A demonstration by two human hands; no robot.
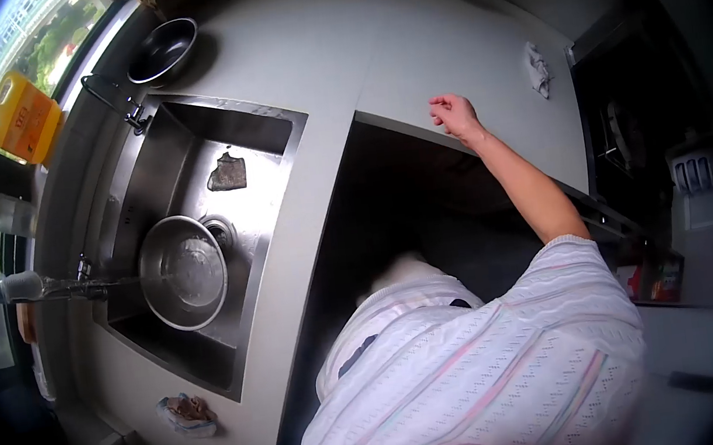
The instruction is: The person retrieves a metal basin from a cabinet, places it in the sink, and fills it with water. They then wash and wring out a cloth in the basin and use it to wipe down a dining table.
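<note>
My right hand [455, 117] is over the front edge of the light grey countertop [407, 50], its fingers curled in and nothing visible in them. Whether it touches the counter I cannot tell. My left hand is out of view. To the left is a steel sink [253, 129], in which a metal basin [153, 285] sits beside the drain [218, 229]. Water appears to run from the tap [92, 289] toward that basin. A dark, wet-looking cloth [228, 173] lies flat on the sink floor.
A dark bowl [164, 51] stands behind the sink, near a yellow jug [24, 118] by the window. One crumpled cloth [538, 70] lies at the counter's right end, another [188, 415] at the near left. A dark stove area [627, 130] borders the counter on the right.
</note>
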